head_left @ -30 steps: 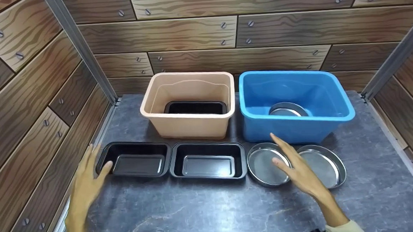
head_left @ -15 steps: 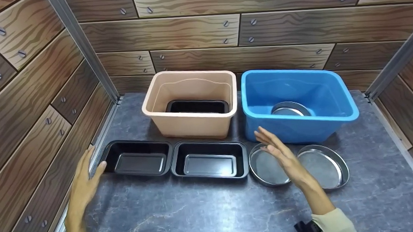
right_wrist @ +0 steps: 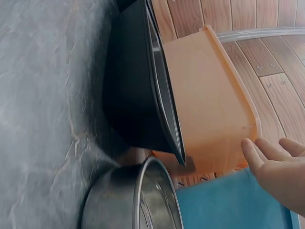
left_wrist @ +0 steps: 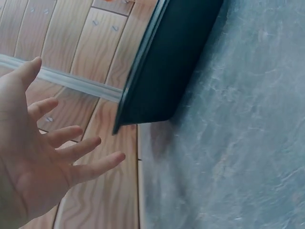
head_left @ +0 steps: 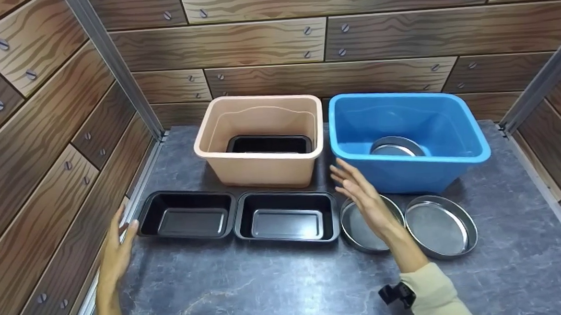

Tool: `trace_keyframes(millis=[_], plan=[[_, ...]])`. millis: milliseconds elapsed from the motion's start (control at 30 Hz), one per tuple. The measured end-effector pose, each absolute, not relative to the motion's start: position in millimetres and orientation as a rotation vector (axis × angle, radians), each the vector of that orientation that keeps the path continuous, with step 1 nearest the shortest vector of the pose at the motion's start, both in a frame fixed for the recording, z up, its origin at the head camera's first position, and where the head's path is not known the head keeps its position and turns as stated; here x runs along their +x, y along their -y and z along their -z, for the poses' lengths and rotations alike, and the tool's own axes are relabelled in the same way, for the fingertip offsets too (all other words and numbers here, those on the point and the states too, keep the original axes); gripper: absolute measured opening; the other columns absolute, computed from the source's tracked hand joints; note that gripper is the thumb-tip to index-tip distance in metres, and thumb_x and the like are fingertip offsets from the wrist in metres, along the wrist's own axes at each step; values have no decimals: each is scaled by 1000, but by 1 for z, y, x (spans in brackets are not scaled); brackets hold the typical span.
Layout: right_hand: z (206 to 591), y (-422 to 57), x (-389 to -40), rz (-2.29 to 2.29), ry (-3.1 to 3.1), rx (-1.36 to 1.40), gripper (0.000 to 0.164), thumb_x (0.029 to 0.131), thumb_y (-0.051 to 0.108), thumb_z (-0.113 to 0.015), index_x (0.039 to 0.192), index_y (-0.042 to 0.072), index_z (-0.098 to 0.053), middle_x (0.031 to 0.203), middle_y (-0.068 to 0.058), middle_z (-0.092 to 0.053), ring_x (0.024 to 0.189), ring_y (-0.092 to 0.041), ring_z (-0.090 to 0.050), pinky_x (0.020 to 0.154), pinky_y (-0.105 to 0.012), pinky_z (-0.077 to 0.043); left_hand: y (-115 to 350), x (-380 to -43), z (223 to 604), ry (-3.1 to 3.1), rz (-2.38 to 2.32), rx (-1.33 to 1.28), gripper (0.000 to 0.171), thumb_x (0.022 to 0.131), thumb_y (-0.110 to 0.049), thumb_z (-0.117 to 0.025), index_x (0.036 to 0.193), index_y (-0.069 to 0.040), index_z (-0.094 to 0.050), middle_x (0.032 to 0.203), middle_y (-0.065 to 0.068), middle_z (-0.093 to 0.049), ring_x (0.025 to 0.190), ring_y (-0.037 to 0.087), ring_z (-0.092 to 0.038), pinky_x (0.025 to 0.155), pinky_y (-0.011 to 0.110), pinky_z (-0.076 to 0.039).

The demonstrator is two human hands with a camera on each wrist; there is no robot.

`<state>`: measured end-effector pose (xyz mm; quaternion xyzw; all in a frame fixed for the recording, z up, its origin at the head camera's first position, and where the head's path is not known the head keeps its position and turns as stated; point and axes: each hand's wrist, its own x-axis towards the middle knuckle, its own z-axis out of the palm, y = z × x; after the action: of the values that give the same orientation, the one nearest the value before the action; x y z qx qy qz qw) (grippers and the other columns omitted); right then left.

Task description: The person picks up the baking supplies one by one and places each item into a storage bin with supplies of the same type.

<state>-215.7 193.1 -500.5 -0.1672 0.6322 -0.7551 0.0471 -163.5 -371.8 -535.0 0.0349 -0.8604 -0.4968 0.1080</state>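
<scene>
Two black rectangular trays lie side by side on the grey tabletop, the left tray (head_left: 186, 215) and the right tray (head_left: 286, 217). Right of them sit two round metal pans, one (head_left: 358, 223) partly under my right hand and another (head_left: 440, 226) further right. My left hand (head_left: 117, 245) hovers open beside the left tray's outer end (left_wrist: 167, 71), fingers spread, touching nothing. My right hand (head_left: 359, 194) is open with straight fingers, raised above the left pan (right_wrist: 138, 200) and pointing toward the gap between the tubs.
A beige tub (head_left: 260, 139) with a black tray (head_left: 269, 144) inside stands behind the trays. A blue tub (head_left: 407, 139) holding a metal pan (head_left: 396, 147) stands to its right. Wood-pattern walls enclose the left, back and right sides.
My right hand has moved left and forward, from over both pans to above the left pan near the blue tub's corner. My left hand has drawn back slightly from the left tray.
</scene>
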Motion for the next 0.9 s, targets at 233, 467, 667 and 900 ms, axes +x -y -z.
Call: trace_keyframes(millis=[233, 467, 667, 900], plan=[[502, -179, -229, 2326, -1930, -466, 59, 110, 11, -41, 166, 9, -22, 167, -19, -29, 155, -36, -26, 125, -51, -23, 375, -164, 553, 2527, 1536, 221, 68, 111, -32, -46, 169, -18, -11, 168, 26, -20, 144, 49, -39, 103, 46, -49], [499, -172, -242, 2297, -1989, -470, 64, 109, 13, -46, 167, 11, -20, 169, -19, -26, 155, -36, -24, 126, -47, -22, 377, -169, 561, 2450, 1732, 291, 69, 112, -37, -43, 169, -17, -9, 169, 26, -18, 150, 45, -31, 110, 56, -45], [497, -164, -249, 2231, -2079, -467, 65, 109, 17, -51, 167, 16, -22, 169, -15, -26, 156, -37, -23, 127, -51, -16, 380, -173, 567, 2325, 1950, 302, 64, 113, -39, -36, 168, -16, -14, 174, 11, -9, 158, 37, -12, 118, 68, -27], [496, -157, -259, 2184, -2169, -443, 67, 108, 21, -54, 167, 17, -23, 169, -15, -25, 155, -35, -25, 126, -53, -20, 377, -179, 572, 2336, 2000, 329, 64, 113, -40, -39, 166, -10, -20, 173, 14, -15, 158, 36, -15, 122, 64, -23]])
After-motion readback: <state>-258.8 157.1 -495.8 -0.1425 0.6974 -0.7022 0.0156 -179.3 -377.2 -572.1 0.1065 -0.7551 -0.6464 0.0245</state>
